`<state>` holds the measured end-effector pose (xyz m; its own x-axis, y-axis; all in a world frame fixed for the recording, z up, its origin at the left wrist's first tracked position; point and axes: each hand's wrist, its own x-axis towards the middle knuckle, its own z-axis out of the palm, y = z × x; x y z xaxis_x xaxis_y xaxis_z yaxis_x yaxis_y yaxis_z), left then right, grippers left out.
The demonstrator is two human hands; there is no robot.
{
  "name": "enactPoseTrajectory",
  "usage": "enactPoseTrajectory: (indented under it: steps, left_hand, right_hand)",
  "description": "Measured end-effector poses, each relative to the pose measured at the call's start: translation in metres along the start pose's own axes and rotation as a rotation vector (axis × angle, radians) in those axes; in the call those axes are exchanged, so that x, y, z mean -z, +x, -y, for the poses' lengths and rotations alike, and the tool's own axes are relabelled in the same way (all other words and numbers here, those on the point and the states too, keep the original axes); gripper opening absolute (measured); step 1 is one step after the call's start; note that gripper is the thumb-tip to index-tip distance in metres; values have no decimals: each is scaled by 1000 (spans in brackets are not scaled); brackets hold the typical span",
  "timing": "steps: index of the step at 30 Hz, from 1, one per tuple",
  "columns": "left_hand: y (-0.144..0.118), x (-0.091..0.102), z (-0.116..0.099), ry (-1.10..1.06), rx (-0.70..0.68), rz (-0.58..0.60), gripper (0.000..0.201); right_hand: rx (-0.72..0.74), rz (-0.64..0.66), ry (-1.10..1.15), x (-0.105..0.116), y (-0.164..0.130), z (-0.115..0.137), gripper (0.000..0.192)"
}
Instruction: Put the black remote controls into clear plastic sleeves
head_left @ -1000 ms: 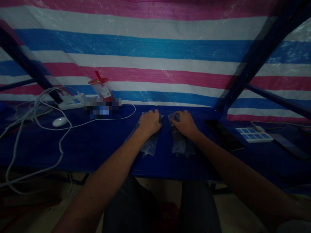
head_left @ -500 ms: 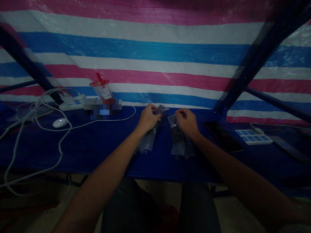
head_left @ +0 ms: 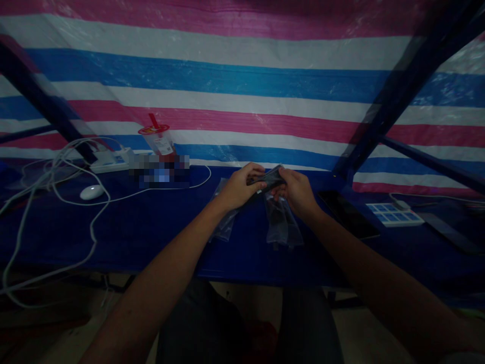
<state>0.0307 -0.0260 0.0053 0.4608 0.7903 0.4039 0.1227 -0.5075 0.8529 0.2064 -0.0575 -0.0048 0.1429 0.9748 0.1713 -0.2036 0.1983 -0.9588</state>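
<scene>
Between my two hands a clear plastic bag (head_left: 273,176) with something dark inside is held up above the table. My left hand (head_left: 244,187) is closed on its left end, thumb in front. The fingers of my right hand (head_left: 297,189) pinch its upper right end. What the dark content is, I cannot make out. Below my right hand lie clear bags (head_left: 280,225) with dark content on the blue table (head_left: 151,227). More clear bags (head_left: 226,225) lie under my left hand and wrist, partly hidden by them.
On the left are a white mouse (head_left: 92,192), tangled white cables (head_left: 93,227), a power strip (head_left: 109,163) and a cup with a red lid (head_left: 162,140). To the right lie a black tablet-like device (head_left: 350,215) and a white multi-socket block (head_left: 394,215). A striped sheet (head_left: 242,81) hangs behind.
My left hand has lifted a bag from the left group and moved it right. My right hand has come to it and now grips its other end.
</scene>
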Motion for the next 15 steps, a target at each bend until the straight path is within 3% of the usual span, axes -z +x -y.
enactPoseTrajectory:
  steps: [5, 9, 15]
  left_hand:
    - [-5, 15, -3, 523, -30, 70, 63]
    - [-5, 23, 5, 836, 16, 91, 49]
    - [-2, 25, 16, 978, 93, 19, 40]
  right_hand:
    - [76, -154, 51, 6, 4, 8, 31]
    - [131, -219, 21, 11, 8, 16, 38]
    - [231, -167, -156, 0, 9, 37, 43]
